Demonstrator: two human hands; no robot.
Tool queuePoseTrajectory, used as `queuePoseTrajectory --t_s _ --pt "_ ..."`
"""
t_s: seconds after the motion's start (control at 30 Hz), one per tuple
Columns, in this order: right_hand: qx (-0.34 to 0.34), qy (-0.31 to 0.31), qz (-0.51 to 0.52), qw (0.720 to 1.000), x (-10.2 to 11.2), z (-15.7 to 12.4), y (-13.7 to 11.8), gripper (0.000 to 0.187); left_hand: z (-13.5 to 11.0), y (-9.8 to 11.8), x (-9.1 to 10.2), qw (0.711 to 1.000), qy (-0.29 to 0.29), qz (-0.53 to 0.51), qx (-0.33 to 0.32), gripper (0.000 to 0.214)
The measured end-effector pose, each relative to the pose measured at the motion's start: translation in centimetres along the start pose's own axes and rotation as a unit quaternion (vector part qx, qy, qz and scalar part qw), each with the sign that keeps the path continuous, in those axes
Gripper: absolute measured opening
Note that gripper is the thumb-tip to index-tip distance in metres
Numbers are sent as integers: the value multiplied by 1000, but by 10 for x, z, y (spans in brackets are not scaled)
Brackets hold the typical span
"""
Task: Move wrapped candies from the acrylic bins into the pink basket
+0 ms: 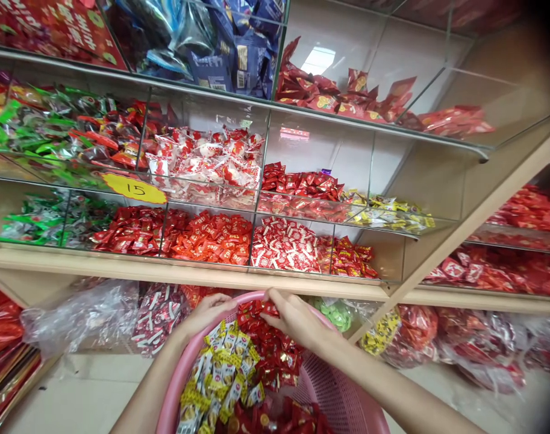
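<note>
A pink plastic basket with a meshed wall is in front of me at the bottom of the view. Yellow-and-white wrapped candies fill its left side, and red wrapped candies lie at the far right and near side. My left hand is closed over the far left rim. Inside the far rim, my right hand has its fingers curled on some red wrapped candies; part of its grip is hidden.
Wooden shelving with clear-walled compartments of wrapped candies stands just beyond the basket. A yellow tag reads 15. Below the lowest shelf, plastic bags of candies sit near the tiled floor. A slanting wooden post divides the shelves.
</note>
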State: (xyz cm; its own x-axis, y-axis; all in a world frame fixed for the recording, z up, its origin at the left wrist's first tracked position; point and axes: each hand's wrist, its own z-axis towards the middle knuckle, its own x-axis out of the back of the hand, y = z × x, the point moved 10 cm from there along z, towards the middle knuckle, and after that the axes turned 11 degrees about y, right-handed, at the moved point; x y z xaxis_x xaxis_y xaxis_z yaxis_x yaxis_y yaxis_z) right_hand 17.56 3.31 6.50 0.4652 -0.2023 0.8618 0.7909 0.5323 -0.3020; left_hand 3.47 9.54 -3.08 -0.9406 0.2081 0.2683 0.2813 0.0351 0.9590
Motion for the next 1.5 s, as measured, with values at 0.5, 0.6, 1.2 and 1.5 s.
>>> queuePoseTrajectory --t_s 0.5,0.6,1.2,1.5 --pt "157 -48 -65 984 -56 11 -32 19 0 2 1 1000 3 4 -13 41" --pt "152 -39 -59 986 -57 11 -29 25 -2 4 0 1000 1 6 -14 42" --pt "146 -13 -19 989 -36 7 -18 36 2 -3 2 1000 5 10 -21 42" --pt "-24 108 264 958 -14 23 5 24 -2 -2 3 1000 10 16 1 42"
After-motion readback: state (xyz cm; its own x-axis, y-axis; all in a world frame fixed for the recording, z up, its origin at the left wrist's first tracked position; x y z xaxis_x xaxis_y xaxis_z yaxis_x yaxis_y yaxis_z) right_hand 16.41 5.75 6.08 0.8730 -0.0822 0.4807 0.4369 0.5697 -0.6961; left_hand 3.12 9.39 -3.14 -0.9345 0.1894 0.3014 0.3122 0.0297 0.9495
